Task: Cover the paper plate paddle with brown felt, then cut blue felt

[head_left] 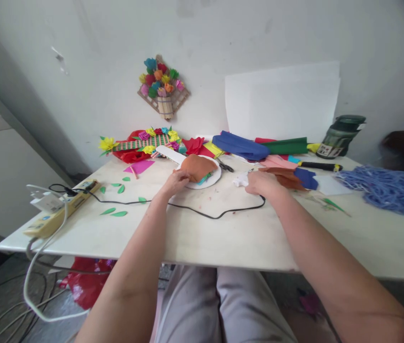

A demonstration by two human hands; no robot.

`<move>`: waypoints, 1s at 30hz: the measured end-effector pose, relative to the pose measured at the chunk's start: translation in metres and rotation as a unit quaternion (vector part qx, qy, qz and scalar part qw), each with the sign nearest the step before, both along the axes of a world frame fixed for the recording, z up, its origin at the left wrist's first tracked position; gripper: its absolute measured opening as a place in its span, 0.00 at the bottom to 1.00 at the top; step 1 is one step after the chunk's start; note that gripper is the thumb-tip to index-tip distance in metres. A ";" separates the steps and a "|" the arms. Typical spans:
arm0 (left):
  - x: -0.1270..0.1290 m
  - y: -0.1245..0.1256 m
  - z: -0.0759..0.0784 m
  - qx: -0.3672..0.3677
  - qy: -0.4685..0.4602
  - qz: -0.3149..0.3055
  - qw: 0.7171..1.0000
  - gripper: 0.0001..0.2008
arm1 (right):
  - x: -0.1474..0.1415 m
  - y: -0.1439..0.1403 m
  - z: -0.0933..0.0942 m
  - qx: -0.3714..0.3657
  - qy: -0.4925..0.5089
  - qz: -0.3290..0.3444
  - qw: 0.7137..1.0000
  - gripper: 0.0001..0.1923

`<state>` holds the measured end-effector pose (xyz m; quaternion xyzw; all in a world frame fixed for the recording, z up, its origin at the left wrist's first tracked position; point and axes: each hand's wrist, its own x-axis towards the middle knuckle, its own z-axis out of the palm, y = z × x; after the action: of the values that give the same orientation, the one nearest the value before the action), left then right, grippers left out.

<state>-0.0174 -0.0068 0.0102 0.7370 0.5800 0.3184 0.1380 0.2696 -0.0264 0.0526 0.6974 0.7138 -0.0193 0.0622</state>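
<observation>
Left hand (177, 182) grips the brown paper (197, 167) on the white plate (212, 179), mid-tabletop; right hand (264, 183) rests flat, holding nothing. That black cord (202, 213) below could snag a wrist, dragging the plate.

I count two hands, left hand (176, 182) and right hand (264, 184). One white plate (213, 178), one brown paper piece (197, 167) on it, one power strip (62, 209), one black cable (202, 212). Six green paper leaves (119, 214), one blue yarn pile (388, 189), one dark jar (341, 136).
</observation>
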 end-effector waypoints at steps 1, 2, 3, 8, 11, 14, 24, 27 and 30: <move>-0.001 0.000 -0.001 -0.004 -0.010 0.002 1.000 0.14 | -0.001 0.000 -0.001 0.004 0.004 -0.007 1.000 0.20; -0.001 0.001 -0.003 -0.006 -0.021 0.003 1.000 0.14 | -0.001 0.000 -0.003 0.002 0.006 -0.014 1.000 0.20; -0.002 0.001 -0.005 -0.007 -0.032 0.000 0.999 0.14 | -0.001 0.001 -0.005 0.000 0.008 -0.020 1.000 0.20; -0.009 0.006 -0.012 -0.011 -0.105 -0.026 0.994 0.16 | 0.008 0.004 -0.012 0.048 0.033 -0.035 0.998 0.20; -0.013 0.010 -0.016 -0.024 -0.133 -0.030 0.990 0.15 | 0.016 0.004 -0.006 0.092 0.047 -0.059 0.993 0.21; -0.016 0.015 -0.020 -0.026 -0.155 -0.026 0.987 0.15 | 0.024 0.002 0.003 0.112 0.065 -0.069 0.989 0.22; -0.016 0.010 -0.016 -0.044 -0.197 -0.026 0.979 0.16 | 0.005 -0.005 -0.009 0.088 0.509 0.135 0.846 0.12; -0.016 0.007 -0.013 -0.056 -0.224 -0.027 0.973 0.17 | -0.013 -0.008 -0.011 0.024 0.545 0.177 0.819 0.10; -0.016 0.007 -0.013 -0.058 -0.228 -0.024 0.972 0.17 | -0.029 -0.009 -0.008 -0.012 0.538 0.180 0.823 0.11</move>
<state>-0.0337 0.0003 -0.0024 0.6497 0.5328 0.4404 0.3164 0.2402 -0.0358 0.0447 0.4344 0.7467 -0.3883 -0.3210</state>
